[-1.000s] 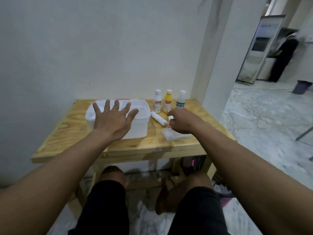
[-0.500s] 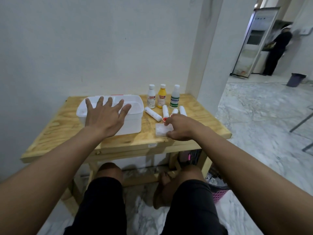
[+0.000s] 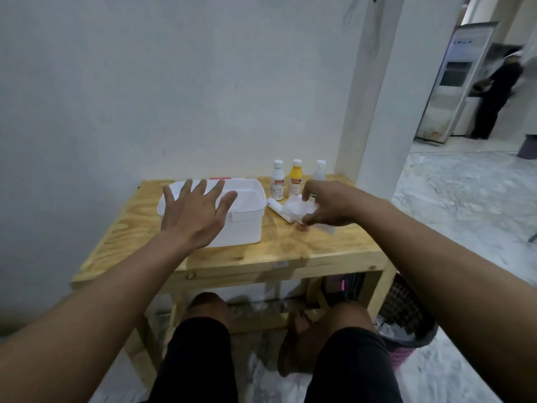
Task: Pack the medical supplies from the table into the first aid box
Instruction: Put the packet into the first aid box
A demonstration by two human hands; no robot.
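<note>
A white plastic first aid box [image 3: 247, 222] stands open on the wooden table [image 3: 290, 251]. My left hand [image 3: 194, 215] hovers over its front with fingers spread, holding nothing. My right hand [image 3: 328, 203] pinches a clear plastic packet of gauze [image 3: 296, 209], lifted just off the table. A white bandage roll [image 3: 276, 207] lies beside the box, partly under the packet. Behind stand three bottles: a white bottle [image 3: 276, 184], a yellow bottle [image 3: 296, 177], and a clear bottle [image 3: 319, 170] partly hidden by my hand.
The table stands against a white wall, with a pillar [image 3: 377, 97] at its right rear corner. A dark woven basket [image 3: 406, 318] sits on the floor to the right. A person [image 3: 494, 91] stands far off by a panel. My knees are under the table.
My right hand has picked the gauze packet up from the table front and carried it back toward the bottles. My left hand stays spread over the box.
</note>
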